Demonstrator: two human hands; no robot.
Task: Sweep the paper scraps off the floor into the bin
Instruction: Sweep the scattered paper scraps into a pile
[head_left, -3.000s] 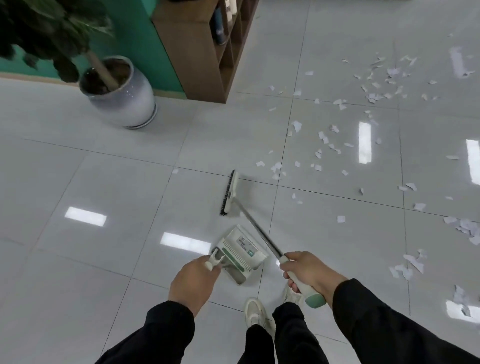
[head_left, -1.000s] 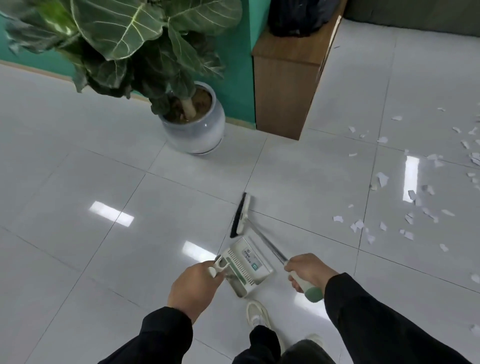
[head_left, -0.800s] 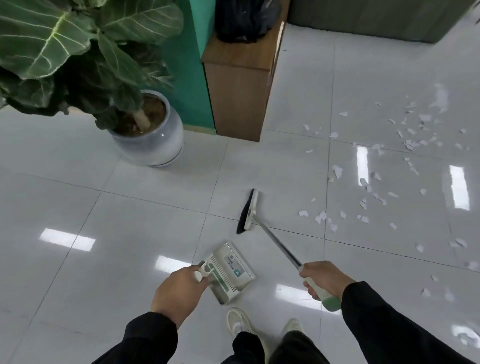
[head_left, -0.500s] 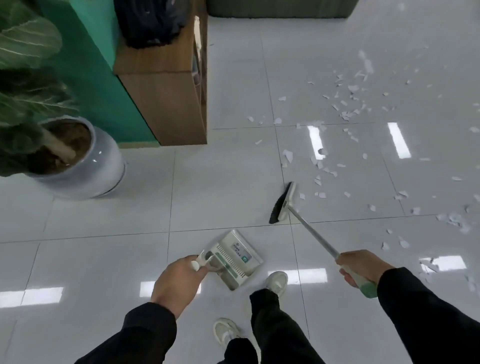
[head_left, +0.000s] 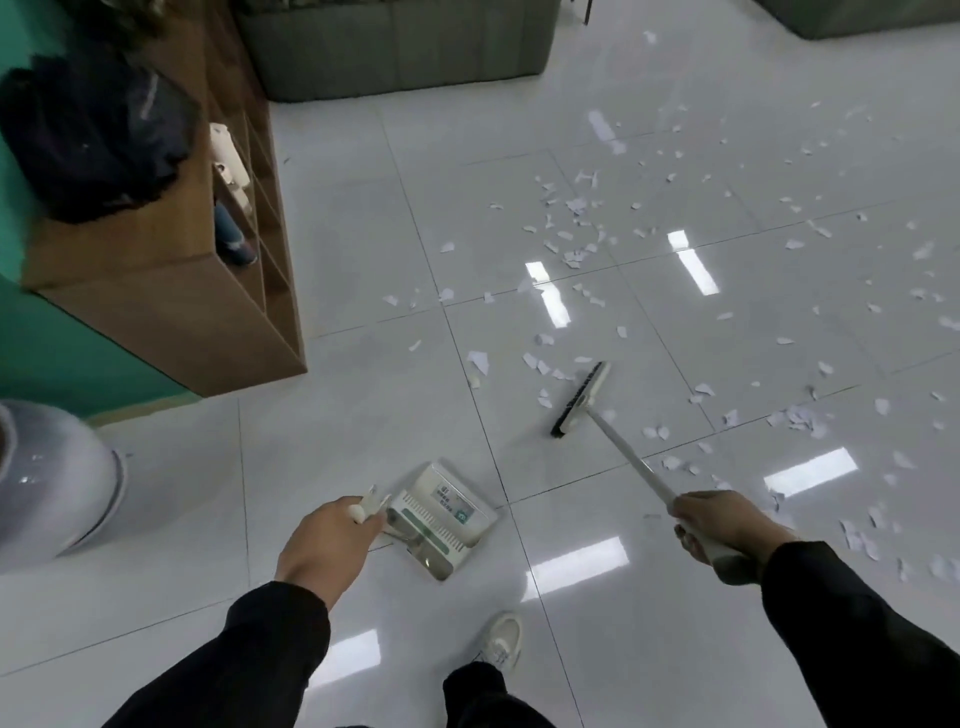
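Observation:
White paper scraps (head_left: 569, 249) lie scattered over the glossy tiled floor, mostly ahead and to the right. My right hand (head_left: 724, 527) grips the handle of a white broom (head_left: 631, 460). Its black-bristled head (head_left: 579, 399) sits at the near edge of the scraps. My left hand (head_left: 324, 545) holds the handle of a white and green dustpan (head_left: 441, 512), which hangs low over the floor, left of the broom. No bin is in view.
A wooden cubby shelf (head_left: 171, 306) with a dark bag (head_left: 93, 140) on top stands at the left against a green wall. A grey plant pot (head_left: 52, 493) sits at the lower left. A grey sofa base (head_left: 395, 47) lies at the back. My shoe (head_left: 501, 639) is below.
The view has swung right, away from the plant and towards the scraps. The broom head has moved right and forward into the scattered paper. Both hands keep their holds.

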